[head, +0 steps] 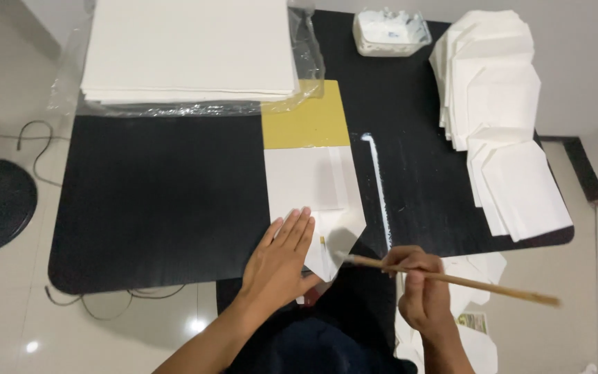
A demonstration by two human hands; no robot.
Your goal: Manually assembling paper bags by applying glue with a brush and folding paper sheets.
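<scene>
Pressing your left hand [279,260], fingers spread flat, on the folded white paper envelope [316,208] at the black tabletop's [160,201] near edge, you pinch a thin wooden glue brush [451,279] in your right hand [420,291]; gluing appears underway, calling for brushing the pointed flap.

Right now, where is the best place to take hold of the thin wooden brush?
Probably the bare wooden handle of the brush, from the right: it juts free past the right hand, while the bristle tip hangs over the folded white paper.
</scene>
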